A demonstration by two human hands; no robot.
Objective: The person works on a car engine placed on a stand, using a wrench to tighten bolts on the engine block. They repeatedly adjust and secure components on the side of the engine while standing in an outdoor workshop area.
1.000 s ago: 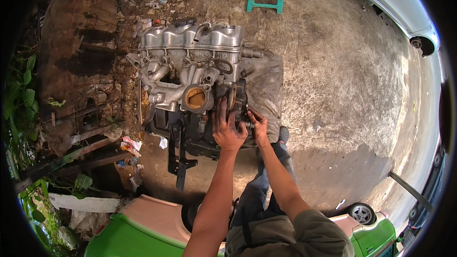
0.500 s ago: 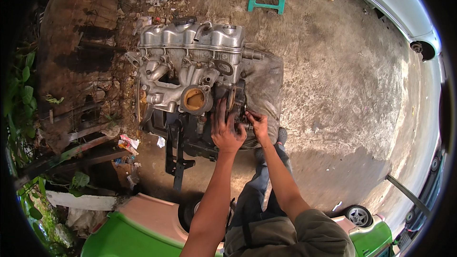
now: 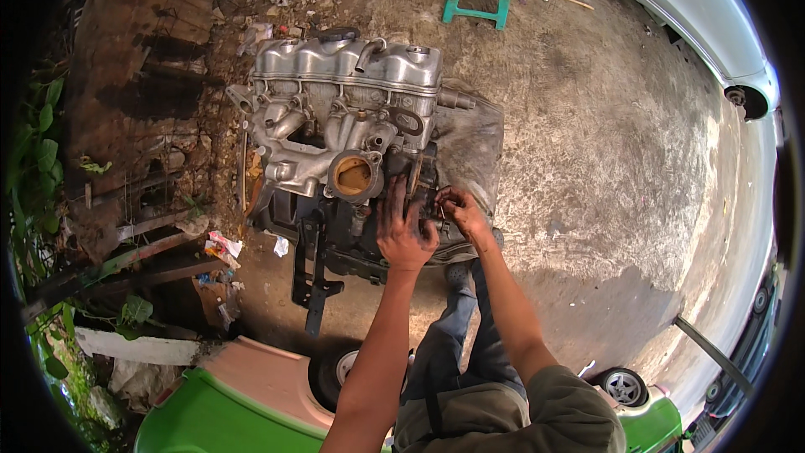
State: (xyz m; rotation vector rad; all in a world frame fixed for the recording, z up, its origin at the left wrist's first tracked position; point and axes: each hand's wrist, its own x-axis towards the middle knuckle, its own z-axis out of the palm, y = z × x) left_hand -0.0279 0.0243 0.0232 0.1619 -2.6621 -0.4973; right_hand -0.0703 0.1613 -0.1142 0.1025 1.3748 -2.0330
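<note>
A greasy car engine [image 3: 335,134] stands in front of me, its silvery ribbed valve cover [image 3: 348,63] along the far side. The intake manifold [image 3: 289,168] ends in a round opening [image 3: 354,176] with a tan-brown inside. Just right of that opening, my left hand [image 3: 404,231] rests on the dark near part of the engine, fingers stretched forward and blackened with grease. My right hand [image 3: 461,211] is at the engine's right end with thumb and fingers pinched together. Whatever lies between those fingertips is too small to name.
A grey cover sheet [image 3: 474,143] lies under the engine's right side. A black metal bracket [image 3: 310,277] juts toward me. Beyond are a green stool [image 3: 478,0] and a pale car [image 3: 696,8]. A green and pink car body [image 3: 243,403] is close behind; litter and scrap wood [image 3: 159,273] lie left.
My right hand has turned slightly and its fingers have curled in more at the engine's right end. My left hand stays in nearly the same place. The whole view has shifted a little.
</note>
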